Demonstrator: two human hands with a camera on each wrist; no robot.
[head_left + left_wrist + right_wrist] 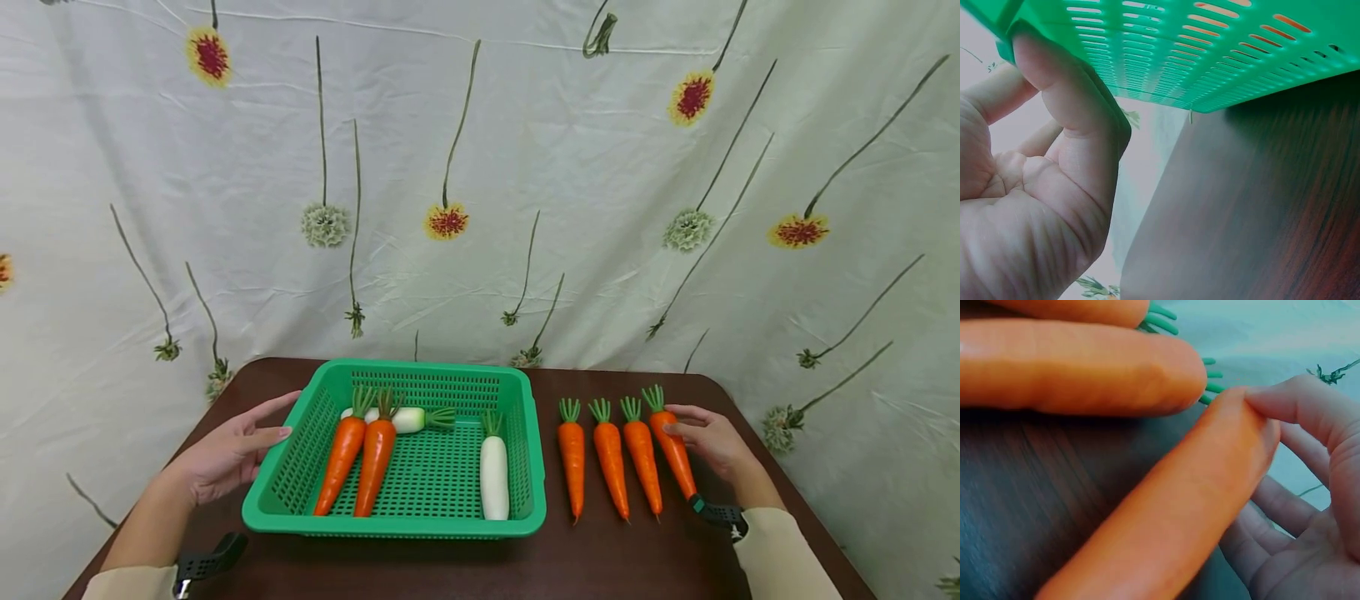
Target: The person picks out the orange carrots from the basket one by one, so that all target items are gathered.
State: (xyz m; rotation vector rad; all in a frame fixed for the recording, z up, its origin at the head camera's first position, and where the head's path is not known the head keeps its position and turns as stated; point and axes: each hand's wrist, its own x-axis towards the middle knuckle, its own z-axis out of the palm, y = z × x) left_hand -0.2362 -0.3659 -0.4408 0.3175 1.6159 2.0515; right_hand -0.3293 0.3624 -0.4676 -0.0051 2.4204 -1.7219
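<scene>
My left hand [228,454] touches the left rim of a green plastic basket [397,527], its thumb against the edge and its fingers spread loosely along the outside. Perforated basket wall [1166,56] fills the upper left wrist view. Inside the basket lie two carrots [343,467], a white radish [494,479] on the right and another white radish [409,420] across the back, partly hidden by the carrots. On the right, my right hand [712,442] pinches the upper end of a carrot [1166,500] between thumb and fingers. This carrot lies slanted, at the end of a row.
Three more carrots [572,467] lie side by side on the dark brown table [600,567], between the basket and my right hand, green tops away from me. A white curtain with printed flowers [420,283] hangs behind the table.
</scene>
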